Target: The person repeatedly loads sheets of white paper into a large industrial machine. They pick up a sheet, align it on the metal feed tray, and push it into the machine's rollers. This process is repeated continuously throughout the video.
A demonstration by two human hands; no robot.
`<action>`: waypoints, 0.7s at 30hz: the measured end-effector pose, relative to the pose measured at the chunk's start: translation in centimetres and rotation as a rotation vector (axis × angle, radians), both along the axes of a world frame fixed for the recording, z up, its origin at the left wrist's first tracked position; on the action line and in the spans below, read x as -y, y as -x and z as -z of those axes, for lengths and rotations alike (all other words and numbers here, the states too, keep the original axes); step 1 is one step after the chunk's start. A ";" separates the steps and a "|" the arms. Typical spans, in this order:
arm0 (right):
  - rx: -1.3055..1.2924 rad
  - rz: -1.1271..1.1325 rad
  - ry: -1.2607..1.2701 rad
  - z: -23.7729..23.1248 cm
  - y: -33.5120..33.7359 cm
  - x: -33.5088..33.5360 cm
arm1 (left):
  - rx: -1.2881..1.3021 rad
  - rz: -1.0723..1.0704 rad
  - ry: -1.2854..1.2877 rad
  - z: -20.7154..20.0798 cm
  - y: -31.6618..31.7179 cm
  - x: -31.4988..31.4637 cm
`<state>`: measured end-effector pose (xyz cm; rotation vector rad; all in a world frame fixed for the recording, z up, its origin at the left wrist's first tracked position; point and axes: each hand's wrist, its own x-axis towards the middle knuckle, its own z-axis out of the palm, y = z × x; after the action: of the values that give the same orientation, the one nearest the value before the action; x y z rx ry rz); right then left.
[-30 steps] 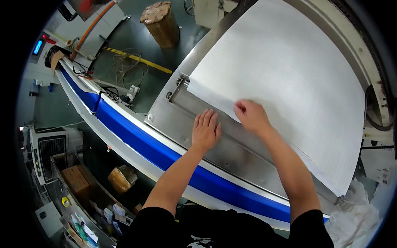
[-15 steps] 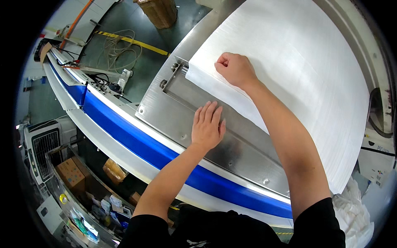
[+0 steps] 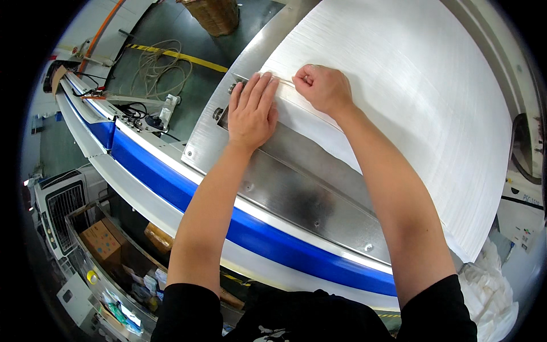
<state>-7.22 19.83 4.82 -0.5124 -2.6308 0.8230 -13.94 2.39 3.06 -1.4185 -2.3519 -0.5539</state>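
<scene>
The big white sheet [image 3: 399, 114] lies right under my right hand [image 3: 326, 88] and spreads far out past it. My right fingers are curled up like a loose fist on the sheet, near its front edge. I cannot tell if they pinch it. My left hand [image 3: 252, 117] lies flat, its fingers straight and side by side, at the sheet's corner. It hides that corner and part of the metal bracket [image 3: 223, 118]. My right arm hides some of the front edge. The shiny metal table [image 3: 273, 176] shows on my side of both hands, with a blue strip [image 3: 159, 174] nearer to me. Beyond my left fingertips, on the floor, are a looped cable [image 3: 149, 74] and a brown bundle [image 3: 212, 17]. Well to the right of my fingers sits crumpled white stuff [image 3: 487, 296].
</scene>
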 end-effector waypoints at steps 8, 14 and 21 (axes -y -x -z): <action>0.099 0.009 0.050 -0.2 -0.3 -0.2 | 0.015 -0.011 -0.050 0.5 -0.5 0.6; 0.090 -0.004 0.074 -0.6 0.0 0.2 | 0.012 -0.025 -0.050 0.1 -0.9 2.6; -0.076 -0.061 0.212 -2.1 -4.9 2.8 | -0.038 0.121 0.230 -3.0 0.4 2.6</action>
<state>-2.34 17.04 6.94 -0.4463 -2.5151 1.1264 -14.34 -0.17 6.05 -1.6641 -2.3733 -0.2902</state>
